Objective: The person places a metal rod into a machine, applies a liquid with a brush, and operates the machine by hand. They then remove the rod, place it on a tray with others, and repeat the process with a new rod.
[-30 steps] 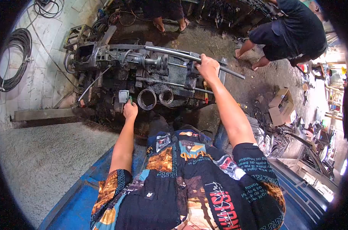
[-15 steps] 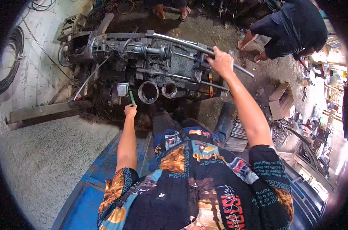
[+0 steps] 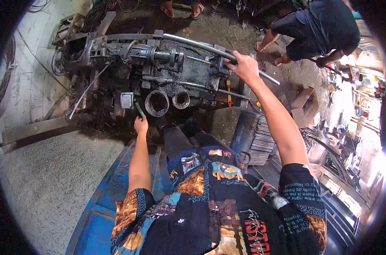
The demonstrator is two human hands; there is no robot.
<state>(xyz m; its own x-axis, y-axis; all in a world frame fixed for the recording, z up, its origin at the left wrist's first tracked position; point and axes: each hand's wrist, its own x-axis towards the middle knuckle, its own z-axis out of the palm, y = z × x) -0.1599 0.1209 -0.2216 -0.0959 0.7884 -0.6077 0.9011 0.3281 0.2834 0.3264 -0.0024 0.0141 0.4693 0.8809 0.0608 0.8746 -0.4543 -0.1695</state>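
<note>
At the left centre, my left hand (image 3: 140, 125) is closed round the green handle of a tool with a square metal head (image 3: 126, 100). My right hand (image 3: 245, 67) grips a long, slightly curved metal bar (image 3: 193, 43), which lies across the top of a dark metal machine (image 3: 138, 51). The bar's right end sticks out past my hand. Two round containers (image 3: 157, 103) with dark contents stand in front of the machine, just right of the tool head. A brush with a yellow and red handle (image 3: 229, 93) lies below my right hand.
A co-worker in dark clothes (image 3: 324, 32) bends over at the upper right. Another person's feet (image 3: 197, 11) show at the top. A cardboard box (image 3: 305, 108) and a stack of metal rods (image 3: 264, 138) are on the right. A wooden beam (image 3: 44, 127) borders pale grit (image 3: 61, 178) on the left.
The view has shifted slightly, moving the machine left in the frame. The green handle is now tilted more. At the upper right, the co-worker's arm and a held tool have come into clearer view.
</note>
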